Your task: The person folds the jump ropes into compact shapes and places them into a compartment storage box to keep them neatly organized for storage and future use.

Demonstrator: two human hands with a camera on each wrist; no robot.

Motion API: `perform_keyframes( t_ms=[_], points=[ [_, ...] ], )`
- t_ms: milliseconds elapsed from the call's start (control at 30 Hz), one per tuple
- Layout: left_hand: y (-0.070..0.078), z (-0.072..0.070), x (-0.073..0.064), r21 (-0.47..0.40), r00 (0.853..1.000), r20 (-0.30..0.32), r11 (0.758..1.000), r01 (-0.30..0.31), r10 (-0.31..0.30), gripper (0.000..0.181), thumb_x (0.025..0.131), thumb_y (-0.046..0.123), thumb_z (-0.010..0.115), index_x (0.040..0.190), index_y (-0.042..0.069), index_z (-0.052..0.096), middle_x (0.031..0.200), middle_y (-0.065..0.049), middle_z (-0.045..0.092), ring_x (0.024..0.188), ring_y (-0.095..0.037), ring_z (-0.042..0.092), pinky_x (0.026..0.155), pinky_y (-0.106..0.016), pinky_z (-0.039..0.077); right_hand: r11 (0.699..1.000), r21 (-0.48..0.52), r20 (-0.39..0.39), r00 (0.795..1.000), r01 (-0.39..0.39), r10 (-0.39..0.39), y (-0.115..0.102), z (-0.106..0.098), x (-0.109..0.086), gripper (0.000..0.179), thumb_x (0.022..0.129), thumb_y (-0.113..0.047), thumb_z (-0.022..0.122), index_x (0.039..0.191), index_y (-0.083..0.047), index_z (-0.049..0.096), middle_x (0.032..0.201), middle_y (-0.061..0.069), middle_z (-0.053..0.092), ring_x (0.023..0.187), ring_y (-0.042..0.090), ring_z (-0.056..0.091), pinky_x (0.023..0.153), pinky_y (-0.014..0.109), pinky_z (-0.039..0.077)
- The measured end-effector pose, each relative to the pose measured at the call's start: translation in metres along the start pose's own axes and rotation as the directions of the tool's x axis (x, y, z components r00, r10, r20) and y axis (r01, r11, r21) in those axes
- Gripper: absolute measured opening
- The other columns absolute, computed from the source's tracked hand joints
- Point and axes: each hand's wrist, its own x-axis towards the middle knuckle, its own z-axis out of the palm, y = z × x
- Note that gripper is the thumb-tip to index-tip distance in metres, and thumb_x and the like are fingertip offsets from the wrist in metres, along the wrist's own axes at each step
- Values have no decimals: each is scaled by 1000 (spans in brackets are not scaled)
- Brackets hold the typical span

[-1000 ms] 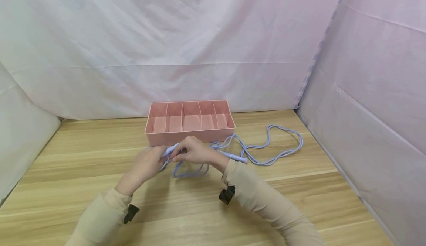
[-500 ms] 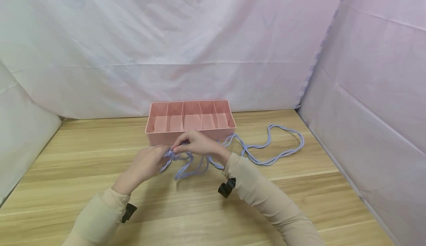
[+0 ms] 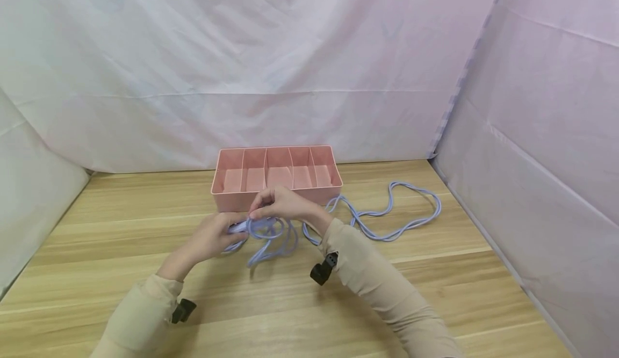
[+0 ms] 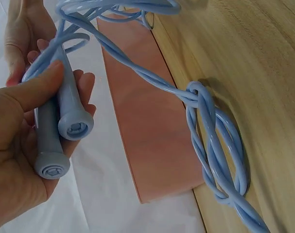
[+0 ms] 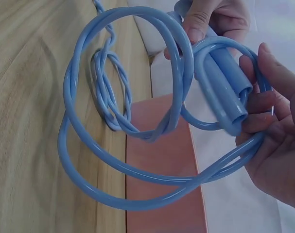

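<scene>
A light blue jump rope lies partly in my hands and partly on the table. My left hand (image 3: 213,237) grips its two handles (image 4: 72,99) side by side, thumb pressed over them, with cord under the thumb. My right hand (image 3: 282,206) is close beside it, holding the doubled cord (image 5: 217,170) between thumb and fingers. In the right wrist view, part of the cord arcs over the hollow handle ends, and larger loops hang below. The other cord length (image 3: 416,222) trails across the table to the right.
Behind the hands stands a pink box (image 3: 229,202) with several compartments in a row. White cloth (image 3: 290,67) hangs at the back and sides of the wooden table (image 3: 271,315).
The right hand has drawn cord toward the left hand and wound it at the handles. A handle lying right of the hands earlier no longer lies there. The box stays put.
</scene>
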Motion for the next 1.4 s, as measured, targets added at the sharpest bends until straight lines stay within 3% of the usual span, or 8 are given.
perform_keyframes(
  t_ms=[300, 467, 633, 733, 833, 1000, 1200, 1400],
  points=[
    [3, 5, 3, -89, 995, -98, 996, -27, 19, 9, 77, 5, 70, 84, 4, 65, 73, 2, 62, 64, -5, 50, 57, -24, 45, 979, 203, -138, 989, -28, 57, 13, 8, 7, 19, 84, -6, 62, 96, 9, 63, 88, 4, 68, 77, 9, 58, 65, 19, 46],
    [2, 7, 2, -149, 991, -133, 989, -9, -11, 14, 76, 2, 70, 89, -1, 65, 75, -2, 63, 65, -4, 50, 56, -23, 45, 896, 438, -124, 983, -70, 137, 20, 14, 5, 30, 89, -9, 54, 111, 11, 56, 90, 3, 67, 79, 11, 60, 67, 20, 48],
    [-1, 9, 2, -301, 986, -135, 952, 55, -99, 22, 80, 3, 65, 100, -8, 62, 86, -13, 66, 71, -6, 56, 62, -22, 49, 819, 570, -172, 966, -63, 194, 25, 23, 3, 34, 92, -10, 47, 121, 8, 51, 96, 6, 66, 74, 8, 58, 64, 19, 48],
    [-4, 9, 2, -368, 980, -144, 926, 78, -139, 24, 82, 0, 62, 103, -11, 60, 91, -18, 65, 76, -9, 59, 66, -22, 51, 826, 563, -230, 955, -26, 188, 28, 29, 0, 34, 91, -4, 43, 124, 4, 50, 75, 0, 59, 56, 4, 47, 49, 16, 37],
    [-7, 9, 3, -408, 977, -141, 908, 90, -160, 23, 83, -2, 60, 103, -12, 58, 91, -20, 65, 77, -14, 60, 66, -23, 52, 851, 526, -227, 966, 17, 121, 31, 32, -5, 43, 86, 6, 42, 129, 1, 45, 61, -4, 42, 46, 6, 29, 42, 17, 23],
    [-7, 9, 3, -416, 977, -112, 902, 117, -179, 19, 84, 1, 60, 99, -11, 60, 88, -19, 65, 76, -22, 62, 64, -24, 52, 904, 421, -201, 980, 77, 10, 30, 33, -12, 52, 81, 12, 49, 132, 2, 41, 61, -4, 31, 47, 7, 24, 43, 18, 22],
    [-9, 15, 3, -307, 977, -140, 945, 109, -158, 18, 82, 1, 63, 97, -8, 62, 86, -14, 66, 74, -14, 60, 65, -22, 50, 948, 306, -301, 954, 89, 8, 19, 41, -16, 38, 88, -4, 55, 126, -1, 50, 77, -11, 58, 43, 5, 26, 41, 17, 25],
    [-6, 18, 5, -170, 980, -182, 984, 50, -81, 17, 80, 1, 64, 96, -7, 62, 85, -12, 66, 75, -19, 60, 68, -29, 51, 933, 337, -370, 929, 124, 11, 14, 50, -17, 31, 92, -8, 50, 120, 5, 51, 55, -9, 44, 43, 6, 28, 42, 18, 27]
  ],
)
